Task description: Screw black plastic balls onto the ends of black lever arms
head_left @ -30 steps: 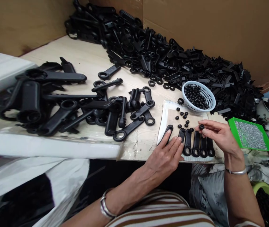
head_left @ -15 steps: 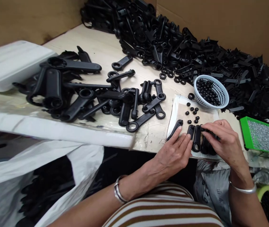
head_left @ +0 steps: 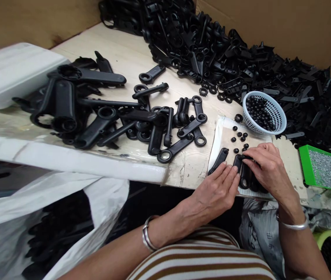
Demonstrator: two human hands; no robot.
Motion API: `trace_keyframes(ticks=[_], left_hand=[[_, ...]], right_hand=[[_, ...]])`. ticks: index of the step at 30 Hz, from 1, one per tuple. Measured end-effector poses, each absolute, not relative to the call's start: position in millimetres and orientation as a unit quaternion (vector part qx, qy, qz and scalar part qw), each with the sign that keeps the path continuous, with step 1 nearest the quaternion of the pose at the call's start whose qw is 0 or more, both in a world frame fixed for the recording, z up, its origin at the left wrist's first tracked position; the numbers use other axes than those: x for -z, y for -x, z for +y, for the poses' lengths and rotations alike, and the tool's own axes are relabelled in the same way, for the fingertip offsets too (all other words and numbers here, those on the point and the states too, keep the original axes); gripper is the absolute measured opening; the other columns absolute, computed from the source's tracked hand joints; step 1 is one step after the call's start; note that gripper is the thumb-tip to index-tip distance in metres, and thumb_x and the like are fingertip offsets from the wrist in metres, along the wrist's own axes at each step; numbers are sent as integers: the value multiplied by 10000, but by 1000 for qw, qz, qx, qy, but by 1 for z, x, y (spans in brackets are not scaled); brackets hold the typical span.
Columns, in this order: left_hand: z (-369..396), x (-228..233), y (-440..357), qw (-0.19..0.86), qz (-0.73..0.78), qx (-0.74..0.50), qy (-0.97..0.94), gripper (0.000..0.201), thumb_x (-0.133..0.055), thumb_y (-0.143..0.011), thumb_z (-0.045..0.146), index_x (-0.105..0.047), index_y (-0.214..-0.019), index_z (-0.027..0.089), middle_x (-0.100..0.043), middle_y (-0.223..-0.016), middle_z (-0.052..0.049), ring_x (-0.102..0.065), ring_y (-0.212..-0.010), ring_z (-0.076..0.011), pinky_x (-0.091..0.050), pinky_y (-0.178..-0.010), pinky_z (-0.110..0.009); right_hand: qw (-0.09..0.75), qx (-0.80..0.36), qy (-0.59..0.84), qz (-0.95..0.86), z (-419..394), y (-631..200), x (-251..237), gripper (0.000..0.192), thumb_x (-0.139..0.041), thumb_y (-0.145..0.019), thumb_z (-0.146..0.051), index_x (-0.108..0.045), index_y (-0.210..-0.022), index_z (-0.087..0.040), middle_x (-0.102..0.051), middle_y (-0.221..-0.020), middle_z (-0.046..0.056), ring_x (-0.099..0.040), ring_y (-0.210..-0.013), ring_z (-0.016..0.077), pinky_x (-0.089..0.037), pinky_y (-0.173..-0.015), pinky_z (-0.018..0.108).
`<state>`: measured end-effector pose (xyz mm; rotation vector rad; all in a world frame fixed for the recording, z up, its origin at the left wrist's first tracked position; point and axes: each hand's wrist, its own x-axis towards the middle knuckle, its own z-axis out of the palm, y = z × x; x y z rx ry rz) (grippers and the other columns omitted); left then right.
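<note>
My left hand (head_left: 219, 186) lies flat, fingers stretched out, its fingertips against a short black plastic lever (head_left: 237, 161) in a row at the table's front edge. My right hand (head_left: 270, 169) is closed in a pinch over the top ends of the row; whatever is between its thumb and forefinger is too small and hidden to name. Under the right hand more levers are partly covered, one with a ring-shaped end (head_left: 244, 182). Another black lever (head_left: 219, 160) lies slanted left of the row. Several small black round pieces (head_left: 233, 139) are scattered just beyond.
A pale blue basket (head_left: 282, 116) holds small black round pieces. At the right stands a green tray (head_left: 304, 165) of small shiny metal bits. Black parts form a large pile (head_left: 200, 46) at the back and a smaller heap (head_left: 101, 116) left, by a white box (head_left: 14, 74).
My right hand has shifted slightly left along the row, from farther-right levers to the tops nearer my left hand. My left hand stays on the levers. The view has turned slightly.
</note>
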<state>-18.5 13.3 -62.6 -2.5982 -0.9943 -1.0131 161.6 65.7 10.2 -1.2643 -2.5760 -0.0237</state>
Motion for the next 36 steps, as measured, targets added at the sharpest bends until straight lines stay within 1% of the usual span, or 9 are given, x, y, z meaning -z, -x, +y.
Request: trace_keyframes(ticks=[6,9,16,20,23,29,36], left_hand=[[14,65,18,86,-329,347,874,269,-579,-939,208,-648,-1086,-6,-693,-1138,-226,-684,-1079,-289,-531,-992,-437],[14,65,18,81,-329,345,875,275,-574,-943,209,-639,-1098,-8,-686,-1148,-236,-678,-1093,-283,-520,-1007,-438],[14,63,19,89,-333,344,873,251,-547,-952,204,-650,-1078,13,-700,-1134,-208,-688,-1073,-264,-532,-995,-412],[14,64,18,82,-335,343,874,251,-536,-958,205,-651,-1083,20,-692,-1152,-210,-683,-1085,-254,-522,-1010,-401],[14,65,18,74,-333,347,874,250,-539,-954,197,-650,-1085,15,-687,-1157,-218,-683,-1082,-256,-517,-1015,-404],[15,62,20,81,-333,344,874,245,-544,-953,202,-655,-1076,22,-694,-1144,-211,-688,-1072,-256,-531,-997,-393],[15,60,20,71,-334,333,879,252,-557,-950,206,-651,-1089,17,-692,-1156,-206,-679,-1094,-261,-517,-1018,-401]], right_hand=[[127,19,420,-898,67,-156,-13,132,-557,-915,-164,-648,-1009,-147,-707,-944,91,-517,-895,233,-448,-799,401],[111,23,411,-905,68,-156,-13,116,-541,-921,-164,-643,-969,-135,-691,-918,104,-514,-890,237,-454,-776,397],[95,-11,406,-909,74,-159,-14,98,-529,-925,-162,-619,-958,-146,-652,-854,91,-488,-856,227,-451,-730,373],[120,-32,400,-908,76,-161,-13,81,-542,-922,-169,-613,-953,-145,-648,-833,84,-487,-854,218,-461,-749,369],[134,-23,406,-904,74,-164,-12,72,-556,-914,-168,-610,-955,-145,-658,-852,93,-494,-866,224,-465,-751,371],[112,-12,401,-909,74,-164,-14,91,-532,-922,-196,-621,-908,-180,-661,-867,106,-503,-900,253,-452,-758,403],[58,-32,387,-920,81,-164,-20,89,-533,-920,-184,-605,-870,-198,-623,-811,69,-483,-847,226,-430,-734,379]])
